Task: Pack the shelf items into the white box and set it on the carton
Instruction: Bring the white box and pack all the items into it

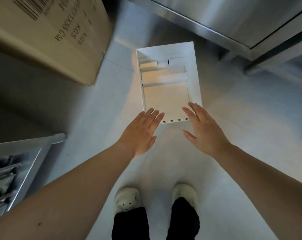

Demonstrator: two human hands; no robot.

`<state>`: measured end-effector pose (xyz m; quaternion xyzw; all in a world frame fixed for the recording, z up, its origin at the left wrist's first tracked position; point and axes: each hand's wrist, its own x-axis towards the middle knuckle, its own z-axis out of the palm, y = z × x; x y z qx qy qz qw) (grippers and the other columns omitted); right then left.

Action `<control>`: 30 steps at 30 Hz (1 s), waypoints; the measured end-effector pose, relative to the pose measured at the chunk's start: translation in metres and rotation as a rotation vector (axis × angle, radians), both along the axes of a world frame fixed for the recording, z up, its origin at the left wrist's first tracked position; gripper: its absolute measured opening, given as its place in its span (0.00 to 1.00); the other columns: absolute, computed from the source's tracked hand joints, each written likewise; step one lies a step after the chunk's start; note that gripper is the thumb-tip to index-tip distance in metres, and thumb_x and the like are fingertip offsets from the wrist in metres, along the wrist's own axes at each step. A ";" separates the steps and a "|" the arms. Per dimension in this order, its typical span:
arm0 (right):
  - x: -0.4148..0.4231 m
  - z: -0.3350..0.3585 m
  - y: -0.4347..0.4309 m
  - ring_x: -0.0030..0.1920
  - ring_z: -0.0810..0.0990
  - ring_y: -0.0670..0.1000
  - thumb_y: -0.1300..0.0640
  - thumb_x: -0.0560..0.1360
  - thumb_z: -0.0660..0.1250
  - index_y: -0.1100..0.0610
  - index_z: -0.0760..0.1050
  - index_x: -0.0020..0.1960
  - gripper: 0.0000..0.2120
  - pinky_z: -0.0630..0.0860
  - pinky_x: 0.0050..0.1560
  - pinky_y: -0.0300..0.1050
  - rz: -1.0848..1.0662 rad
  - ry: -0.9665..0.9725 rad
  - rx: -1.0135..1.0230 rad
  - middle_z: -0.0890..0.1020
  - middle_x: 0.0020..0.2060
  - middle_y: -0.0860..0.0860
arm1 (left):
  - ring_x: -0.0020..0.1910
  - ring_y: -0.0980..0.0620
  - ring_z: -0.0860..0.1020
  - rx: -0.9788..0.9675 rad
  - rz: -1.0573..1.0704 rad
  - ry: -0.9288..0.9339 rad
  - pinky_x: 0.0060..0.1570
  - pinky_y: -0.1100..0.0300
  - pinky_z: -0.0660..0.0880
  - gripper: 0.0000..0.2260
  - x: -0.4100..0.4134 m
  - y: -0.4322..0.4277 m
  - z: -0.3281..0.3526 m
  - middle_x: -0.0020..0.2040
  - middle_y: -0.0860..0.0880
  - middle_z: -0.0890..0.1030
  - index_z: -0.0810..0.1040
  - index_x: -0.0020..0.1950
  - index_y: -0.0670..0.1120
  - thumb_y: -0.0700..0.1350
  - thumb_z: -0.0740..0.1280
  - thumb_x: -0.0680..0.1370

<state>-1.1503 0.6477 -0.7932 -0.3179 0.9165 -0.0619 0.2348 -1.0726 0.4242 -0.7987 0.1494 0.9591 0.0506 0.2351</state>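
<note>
While the white box [169, 80] sits open on the floor with white pieces inside, both the left hand [142, 131] and right hand [201, 127] reach toward its near end, fingers spread, holding nothing; lifting it onto the carton [48, 32] remains.

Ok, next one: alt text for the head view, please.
The left hand and right hand, both open, reach toward the near end of an open white box on the floor. A brown carton sits upper left, metal shelving upper right.

"KGS", "KGS", "X55 CM" on carton [48, 37]
</note>
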 end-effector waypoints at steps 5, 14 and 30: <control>-0.009 -0.059 -0.012 0.74 0.58 0.55 0.46 0.77 0.62 0.56 0.54 0.76 0.32 0.60 0.71 0.49 -0.021 -0.018 0.016 0.57 0.75 0.55 | 0.76 0.47 0.47 0.013 0.014 -0.058 0.72 0.56 0.42 0.29 -0.012 0.000 -0.056 0.77 0.45 0.49 0.38 0.76 0.45 0.50 0.51 0.82; -0.014 -0.098 0.001 0.54 0.74 0.52 0.57 0.80 0.56 0.52 0.71 0.62 0.13 0.66 0.53 0.44 -0.005 0.027 0.173 0.78 0.53 0.49 | 0.46 0.47 0.70 -0.081 -0.093 -0.068 0.63 0.58 0.56 0.25 -0.020 0.010 -0.083 0.48 0.49 0.73 0.63 0.66 0.42 0.33 0.47 0.70; -0.025 0.031 -0.003 0.33 0.67 0.51 0.59 0.79 0.57 0.54 0.70 0.53 0.05 0.56 0.34 0.43 0.153 0.026 0.207 0.68 0.34 0.46 | 0.38 0.49 0.64 -0.051 -0.049 -0.069 0.29 0.59 0.52 0.17 -0.038 -0.016 0.045 0.32 0.53 0.59 0.63 0.48 0.47 0.29 0.54 0.65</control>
